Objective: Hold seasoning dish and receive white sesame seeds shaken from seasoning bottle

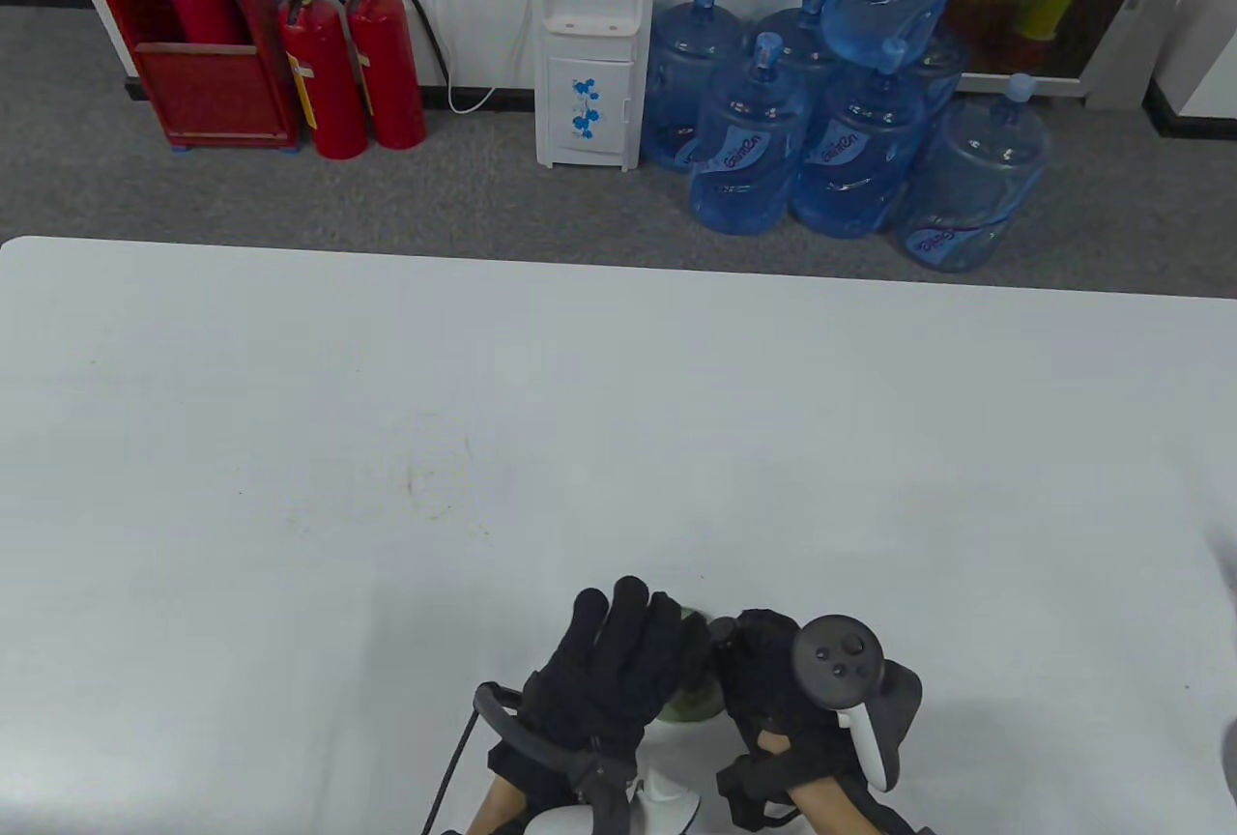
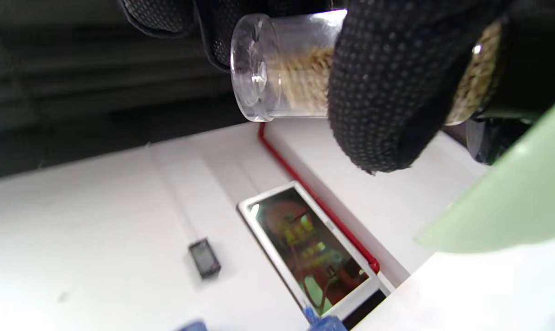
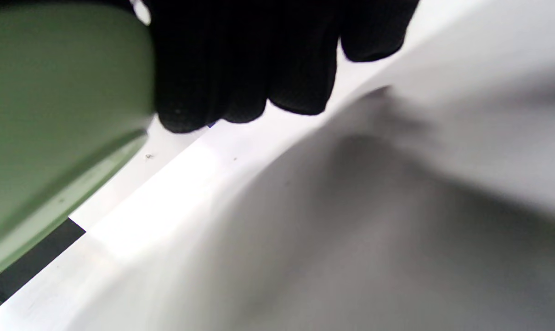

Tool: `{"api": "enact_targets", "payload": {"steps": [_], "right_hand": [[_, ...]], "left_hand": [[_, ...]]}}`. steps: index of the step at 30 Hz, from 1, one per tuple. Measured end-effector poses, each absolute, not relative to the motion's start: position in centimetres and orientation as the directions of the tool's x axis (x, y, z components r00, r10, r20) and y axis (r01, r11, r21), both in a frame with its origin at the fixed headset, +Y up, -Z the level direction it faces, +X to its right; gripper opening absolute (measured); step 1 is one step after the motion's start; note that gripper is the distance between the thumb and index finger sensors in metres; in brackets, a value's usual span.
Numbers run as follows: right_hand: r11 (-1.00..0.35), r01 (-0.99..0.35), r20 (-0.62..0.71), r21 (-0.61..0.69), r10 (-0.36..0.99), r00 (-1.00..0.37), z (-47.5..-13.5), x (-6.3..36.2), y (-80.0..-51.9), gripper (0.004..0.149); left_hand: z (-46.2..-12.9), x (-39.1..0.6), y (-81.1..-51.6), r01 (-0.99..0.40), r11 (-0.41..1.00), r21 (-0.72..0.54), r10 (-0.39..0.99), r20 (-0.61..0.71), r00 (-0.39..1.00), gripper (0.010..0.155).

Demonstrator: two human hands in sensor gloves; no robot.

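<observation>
A pale green seasoning dish (image 1: 692,705) sits low over the white table (image 1: 387,487) near its front edge, mostly hidden between my two hands. My left hand (image 1: 626,647) grips a clear seasoning bottle (image 2: 282,69) holding pale sesame seeds. The bottle lies tilted on its side, its cap end toward the dish rim (image 2: 512,197). My right hand (image 1: 759,676) holds the dish from the right; its gloved fingers (image 3: 240,64) curl by the green wall of the dish (image 3: 52,115). Whether seeds are falling cannot be seen.
Beyond the table's far edge stand a red cabinet (image 1: 184,33), two fire extinguishers (image 1: 353,67), a white water dispenser (image 1: 591,43) and several blue water jugs (image 1: 841,129) on the grey floor.
</observation>
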State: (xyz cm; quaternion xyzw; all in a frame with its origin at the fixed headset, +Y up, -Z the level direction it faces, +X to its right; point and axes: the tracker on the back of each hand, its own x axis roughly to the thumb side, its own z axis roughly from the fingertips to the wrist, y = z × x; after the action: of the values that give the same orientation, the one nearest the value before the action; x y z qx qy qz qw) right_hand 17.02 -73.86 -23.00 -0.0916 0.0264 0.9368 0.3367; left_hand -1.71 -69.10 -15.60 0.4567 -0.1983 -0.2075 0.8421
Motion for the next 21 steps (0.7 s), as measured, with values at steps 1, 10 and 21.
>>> {"api": "enact_targets", "payload": {"steps": [1, 10, 21], "right_hand": [[-0.761, -0.649, -0.187, -0.008, 0.639, -0.746, -22.9, 17.0, -73.8, 0.04], [-0.767, -0.641, -0.172, -0.023, 0.634, -0.754, -22.9, 17.1, -73.5, 0.041], [-0.754, -0.656, -0.177, -0.014, 0.648, -0.741, -22.8, 17.0, -73.5, 0.041]], "left_hand": [[-15.3, -2.3, -67.9, 0.063, 0.512, 0.857, -0.391, 0.168, 0.905, 0.064], [-15.6, -1.9, -68.4, 0.072, 0.547, 0.834, -0.382, 0.173, 0.908, 0.064], [-15.6, -2.8, -67.7, -0.024, 0.551, 0.834, -0.265, 0.203, 0.943, 0.064]]}}
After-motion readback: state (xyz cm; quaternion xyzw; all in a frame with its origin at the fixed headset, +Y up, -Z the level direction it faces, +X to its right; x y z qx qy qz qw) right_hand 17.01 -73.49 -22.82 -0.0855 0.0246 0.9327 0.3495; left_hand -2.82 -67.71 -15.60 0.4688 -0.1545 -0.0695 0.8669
